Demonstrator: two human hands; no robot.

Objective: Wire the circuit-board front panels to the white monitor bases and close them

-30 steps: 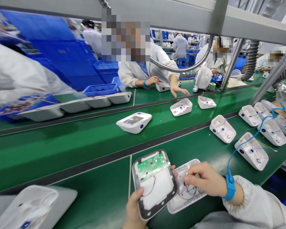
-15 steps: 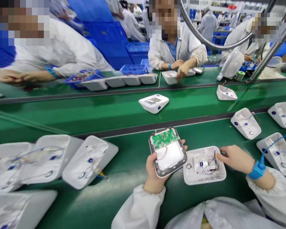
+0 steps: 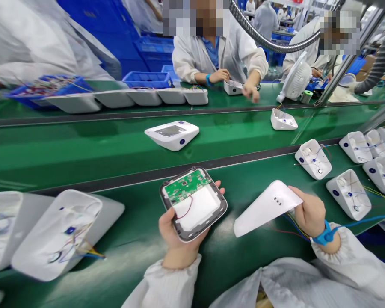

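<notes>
My left hand point(image 3: 175, 235) holds a grey-rimmed panel point(image 3: 199, 229) with its inner side up; a green circuit board point(image 3: 188, 185) and a thin red wire show on it. To the right, my right hand point(image 3: 309, 209), with a blue wrist strap point(image 3: 325, 234), grips one end of a white housing point(image 3: 265, 207). The housing is tipped on its side, its outer face with small slots towards me. Coloured wires hang beneath it near my fingers. A gap separates the panel from the housing.
Open white housings with wires stand at the left point(image 3: 60, 235) and right point(image 3: 349, 194). An assembled white unit point(image 3: 173, 134) lies on the green strip beyond the dark rail point(image 3: 131, 176). Across it, a person's hands point(image 3: 220, 76) work by a row of housings point(image 3: 144, 97).
My right hand has lifted and tipped the white housing, which lay open side up. The view has shifted right. The panel stays in my left hand.
</notes>
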